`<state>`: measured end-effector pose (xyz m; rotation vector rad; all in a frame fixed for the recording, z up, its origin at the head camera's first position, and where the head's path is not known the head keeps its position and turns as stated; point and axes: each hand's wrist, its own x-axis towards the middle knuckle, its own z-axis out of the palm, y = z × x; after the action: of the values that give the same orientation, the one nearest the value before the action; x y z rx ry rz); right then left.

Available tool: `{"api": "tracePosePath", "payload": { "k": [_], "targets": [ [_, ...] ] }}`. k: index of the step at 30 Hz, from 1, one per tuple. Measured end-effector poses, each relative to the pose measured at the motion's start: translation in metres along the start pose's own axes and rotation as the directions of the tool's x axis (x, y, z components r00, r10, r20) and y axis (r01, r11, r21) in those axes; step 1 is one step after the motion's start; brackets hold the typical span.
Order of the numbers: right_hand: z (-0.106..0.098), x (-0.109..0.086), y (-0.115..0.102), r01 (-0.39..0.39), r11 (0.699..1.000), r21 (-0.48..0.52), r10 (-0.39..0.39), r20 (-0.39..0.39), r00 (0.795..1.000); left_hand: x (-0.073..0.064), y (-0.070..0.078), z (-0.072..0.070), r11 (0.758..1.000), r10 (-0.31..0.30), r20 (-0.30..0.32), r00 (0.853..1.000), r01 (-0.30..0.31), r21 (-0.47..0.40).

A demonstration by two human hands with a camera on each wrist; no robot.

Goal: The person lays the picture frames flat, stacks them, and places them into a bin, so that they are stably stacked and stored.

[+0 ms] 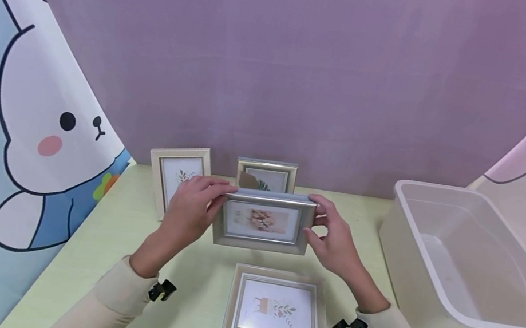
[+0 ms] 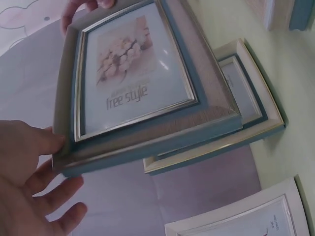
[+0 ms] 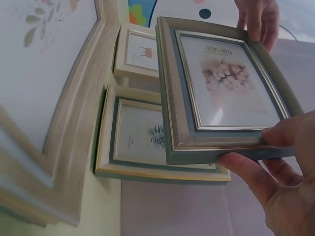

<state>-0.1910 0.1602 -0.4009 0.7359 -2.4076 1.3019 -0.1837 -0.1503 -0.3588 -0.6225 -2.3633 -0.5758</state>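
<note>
Between both hands a grey-brown picture frame [image 1: 261, 220] with a flower print is held above the table, its front turned toward me. My left hand [image 1: 193, 204] grips its upper left corner; in the left wrist view the thumb [image 2: 48, 141] lies on the frame's border while some fingers stick out past the edge. The right side is pinched by my right hand [image 1: 334, 238], with the thumb on the front border in the right wrist view. Behind it stands a gold-edged frame with a leaf print [image 3: 140, 135], partly hidden. A pale frame [image 1: 181, 165] stands to the left, partly covered by my left hand.
Closer to me, a larger frame with a deer and plant print [image 1: 277, 308] lies face up on the light green table [image 1: 122, 256]. A deep whitish plastic bin [image 1: 405, 251] stands at the right. A purple cloth [image 1: 334, 83] hangs behind the table.
</note>
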Motion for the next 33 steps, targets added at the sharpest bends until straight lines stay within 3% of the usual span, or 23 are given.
{"api": "tracePosePath", "payload": {
  "k": [5, 8, 11, 15, 18, 20, 22, 26, 33],
  "targets": [
    [-0.004, -0.008, 0.009, -0.013, 0.999, 0.041, 0.014, -0.028, 1.0, 0.001, -0.001, -0.003, 0.995, -0.044, 0.077, 0.996, 0.05, -0.081],
    [-0.005, -0.014, 0.012, 0.001, 0.997, 0.076, 0.002, -0.041, 0.999, 0.001, -0.004, -0.004, 0.971, -0.105, 0.152, 0.983, 0.134, -0.198],
    [-0.006, -0.02, 0.015, 0.033, 0.994, 0.102, -0.027, -0.061, 0.998, 0.002, -0.011, -0.003, 0.892, -0.165, 0.241, 0.956, 0.249, -0.377],
    [-0.007, -0.026, 0.018, 0.069, 0.99, 0.119, -0.059, -0.089, 0.994, 0.004, -0.023, 0.001, 0.732, -0.167, 0.366, 0.915, 0.364, -0.576],
    [-0.007, -0.03, 0.02, 0.08, 0.989, 0.123, -0.068, -0.098, 0.993, 0.005, -0.032, 0.005, 0.637, -0.133, 0.457, 0.879, 0.429, -0.64],
    [-0.008, -0.033, 0.02, 0.081, 0.989, 0.121, -0.069, -0.1, 0.993, 0.006, -0.037, 0.007, 0.587, -0.101, 0.514, 0.852, 0.468, -0.661],
    [-0.008, -0.036, 0.02, 0.085, 0.989, 0.118, -0.073, -0.103, 0.992, 0.005, -0.041, 0.009, 0.54, -0.05, 0.55, 0.834, 0.486, -0.687],
    [-0.01, -0.042, 0.02, 0.092, 0.989, 0.114, -0.08, -0.107, 0.991, 0.005, -0.049, 0.017, 0.475, 0.064, 0.586, 0.808, 0.492, -0.73],
    [-0.012, -0.048, 0.023, 0.095, 0.987, 0.132, -0.084, -0.081, 0.993, 0.005, -0.056, 0.028, 0.438, 0.205, 0.604, 0.77, 0.479, -0.76]
  ]
}}
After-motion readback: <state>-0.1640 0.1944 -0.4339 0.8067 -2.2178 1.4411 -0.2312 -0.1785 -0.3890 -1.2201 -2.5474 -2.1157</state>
